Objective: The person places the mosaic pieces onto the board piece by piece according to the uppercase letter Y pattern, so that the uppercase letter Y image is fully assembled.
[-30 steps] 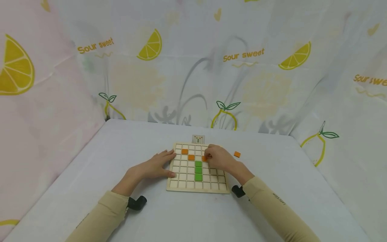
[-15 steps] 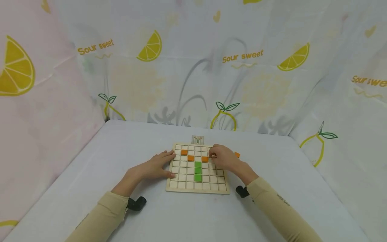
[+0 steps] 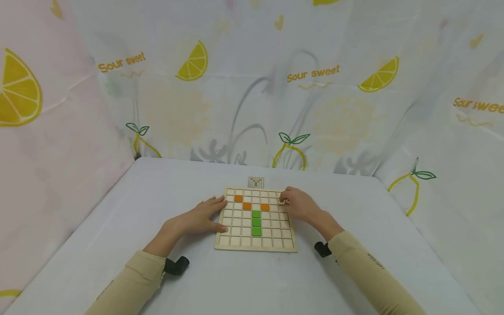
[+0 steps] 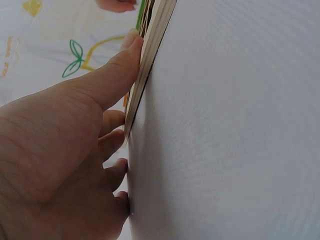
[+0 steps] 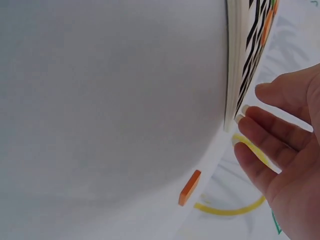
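Observation:
A square wooden grid board [image 3: 234,222] lies on the table. Three orange tiles, one of them the right-hand tile [image 3: 265,207], and three green tiles in a column [image 3: 257,222] fill some of its cells. My left hand [image 3: 200,217] rests at the board's left side, its thumb [image 4: 131,42] on the edge and the other fingers extended. Over the board's upper right side hovers my right hand [image 3: 303,204]; in the right wrist view its fingers are bent loosely with nothing between them. A loose orange tile [image 5: 190,188] lies on the table beyond, hidden by that hand in the head view.
A small printed pattern card [image 3: 256,182] lies just behind the board. White cloth covers the table [image 3: 252,284], and printed fabric walls [image 3: 177,113] stand at the back and sides. Black camera mounts [image 3: 177,265] sit at both wrists.
My right hand has let go of the right-hand orange tile, now fully visible in its cell, and has moved right, covering the loose orange tile in the head view. The left hand stays put.

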Demonstrator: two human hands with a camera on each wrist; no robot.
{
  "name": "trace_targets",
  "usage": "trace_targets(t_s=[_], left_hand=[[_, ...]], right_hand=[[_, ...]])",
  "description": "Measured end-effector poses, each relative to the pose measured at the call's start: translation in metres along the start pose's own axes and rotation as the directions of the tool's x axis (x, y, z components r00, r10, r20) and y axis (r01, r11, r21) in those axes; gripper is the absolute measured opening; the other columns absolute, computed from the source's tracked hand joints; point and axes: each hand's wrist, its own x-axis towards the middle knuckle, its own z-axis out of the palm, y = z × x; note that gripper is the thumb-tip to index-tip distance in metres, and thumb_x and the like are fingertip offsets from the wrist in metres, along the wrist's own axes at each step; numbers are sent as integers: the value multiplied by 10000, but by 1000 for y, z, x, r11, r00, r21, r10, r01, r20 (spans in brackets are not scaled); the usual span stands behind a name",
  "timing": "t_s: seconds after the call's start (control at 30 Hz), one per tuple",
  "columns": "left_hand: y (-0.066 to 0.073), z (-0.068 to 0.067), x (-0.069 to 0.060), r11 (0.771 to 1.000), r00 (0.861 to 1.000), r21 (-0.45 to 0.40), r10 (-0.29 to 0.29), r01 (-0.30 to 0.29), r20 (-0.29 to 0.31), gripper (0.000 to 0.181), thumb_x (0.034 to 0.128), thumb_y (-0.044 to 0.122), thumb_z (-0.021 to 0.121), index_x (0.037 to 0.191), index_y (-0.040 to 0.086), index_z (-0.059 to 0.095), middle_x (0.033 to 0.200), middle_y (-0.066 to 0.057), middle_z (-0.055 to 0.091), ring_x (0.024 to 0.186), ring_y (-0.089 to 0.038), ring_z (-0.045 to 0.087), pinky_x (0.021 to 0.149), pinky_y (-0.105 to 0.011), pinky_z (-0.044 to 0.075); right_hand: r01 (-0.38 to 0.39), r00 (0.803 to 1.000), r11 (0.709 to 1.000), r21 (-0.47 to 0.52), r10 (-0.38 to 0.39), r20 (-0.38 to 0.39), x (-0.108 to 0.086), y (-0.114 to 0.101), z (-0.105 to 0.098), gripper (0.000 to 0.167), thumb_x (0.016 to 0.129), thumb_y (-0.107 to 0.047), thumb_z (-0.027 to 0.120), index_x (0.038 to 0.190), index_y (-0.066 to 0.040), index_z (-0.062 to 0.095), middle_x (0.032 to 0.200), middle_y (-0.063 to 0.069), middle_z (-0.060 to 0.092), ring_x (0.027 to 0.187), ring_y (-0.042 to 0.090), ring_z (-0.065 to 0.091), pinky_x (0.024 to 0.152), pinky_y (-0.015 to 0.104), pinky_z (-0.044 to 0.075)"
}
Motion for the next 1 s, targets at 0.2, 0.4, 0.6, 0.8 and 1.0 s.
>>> trace_targets(t_s=[0.2, 0.4, 0.6, 0.8, 1.0], left_hand=[[-2, 1, 1, 1000, 1000, 6, -6, 6, -5, 974, 842, 573, 709, 1579, 115, 268, 1677, -86, 174, 1561, -363, 65, 1261, -569, 79], [-2, 1, 1, 1000, 1000, 5, -6, 6, -4, 974, 842, 565, 715, 1579, 113, 268, 1677, -84, 175, 1560, -366, 66, 1262, -567, 75], [-4, 2, 2, 1000, 1000, 9, -2, 2, -2, 981, 839, 583, 707, 1582, 122, 261, 1679, -71, 169, 1562, -359, 61, 1262, -567, 77], [-3, 2, 1, 1000, 1000, 11, -3, 3, 4, 981, 842, 586, 702, 1582, 120, 257, 1679, -74, 165, 1562, -360, 57, 1260, -572, 80], [-3, 1, 2, 1000, 1000, 16, 1, -1, -1, 970, 848, 572, 704, 1579, 109, 266, 1677, -83, 174, 1561, -362, 66, 1262, -564, 82]], right_hand=[[13, 999, 1000, -20, -14, -30, -5, 11, 1, 158, 860, -13, 641, 982, -72, 722, 964, 50, 663, 927, 226, 652, 831, 405, 560], [-3, 999, 999, -39, 1, -39, -10, 16, -2, 168, 849, -10, 641, 983, -74, 720, 976, 57, 667, 929, 232, 651, 831, 416, 559], [-51, 999, 997, -55, 51, -13, -15, 18, -7, 220, 834, 7, 634, 1033, -51, 710, 1023, 92, 666, 961, 263, 653, 843, 438, 558], [-85, 996, 995, -56, 86, 0, -18, 29, -9, 255, 838, 30, 613, 1067, -39, 701, 1020, 108, 658, 945, 263, 656, 822, 435, 557], [-108, 994, 993, -41, 108, -2, -23, 36, -10, 268, 839, 45, 595, 1074, -33, 698, 944, 100, 630, 829, 211, 585, 758, 400, 526]])
